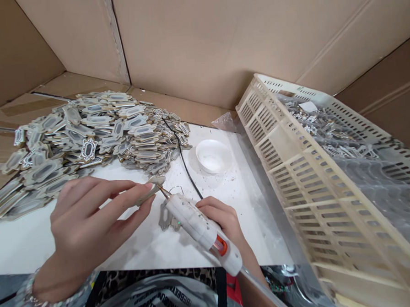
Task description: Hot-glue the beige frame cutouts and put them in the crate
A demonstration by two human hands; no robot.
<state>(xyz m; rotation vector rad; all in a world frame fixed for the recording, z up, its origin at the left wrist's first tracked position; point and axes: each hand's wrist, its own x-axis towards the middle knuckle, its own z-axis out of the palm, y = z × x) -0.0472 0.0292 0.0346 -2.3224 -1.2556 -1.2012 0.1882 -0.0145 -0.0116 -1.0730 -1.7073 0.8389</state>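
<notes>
My left hand point(95, 219) pinches a small grey frame-shaped plate point(155, 183) between thumb and fingertips, tilted above the white table. In my right hand point(222, 214) is a white glue gun point(195, 222) with an orange-red part showing in its side. The gun's metal nozzle point(164, 192) meets the edge of the plate, touching or almost touching it. Below the nozzle, flat on the table, lie grey ornate frame pieces point(165, 217), partly hidden by the gun. A clear glue stick point(256, 283) trails from the gun's rear.
A large heap of grey frame plates point(97, 127) covers the back left. A white round dish point(214, 155) stands beyond the gun, with a black cable point(183, 159) nearby. On the right, a cream plastic crate point(285, 181) holds metal pieces point(323, 124). Cardboard walls point(192, 48) enclose the table.
</notes>
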